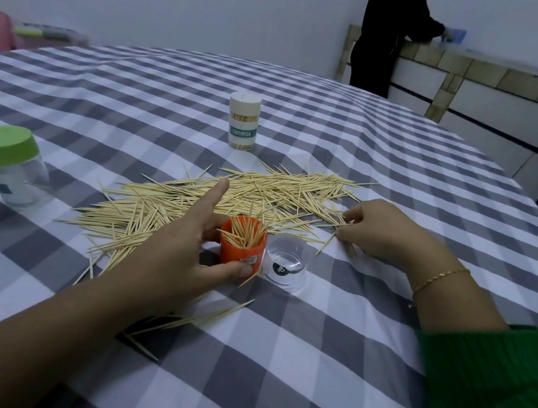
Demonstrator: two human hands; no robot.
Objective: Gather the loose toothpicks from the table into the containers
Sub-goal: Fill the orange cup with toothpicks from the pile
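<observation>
The small orange plastic cup (243,245) is grasped by the left hand (182,247): the thumb is pressed against its near side low down, curled fingers are behind its far side, and the index finger is held out straight, off the cup. The cup stands upright on the table, packed with wooden toothpicks standing on end above its rim.

A few toothpicks are pinched in the grip of the right hand (381,231), at the right edge of the loose pile of pale wooden toothpicks (244,197); the fingertips are curled down onto the cloth. A thin gold bracelet (440,279) is worn on the right wrist, above a green knitted sleeve (489,394).

A clear round plastic lid (285,263) lies just beside the cup, to its right. The pile is spread across the grey-and-white checked tablecloth (307,365) behind and left of the cup, with stray picks lying under the left forearm.

Farther back a white cylindrical container labelled TOOTHPICK (243,120) stands upright, closed. At the left edge a clear jar with a green screw lid (7,163) stands upright.

A person in dark clothes (388,34) is seen at a tiled counter in the background.
</observation>
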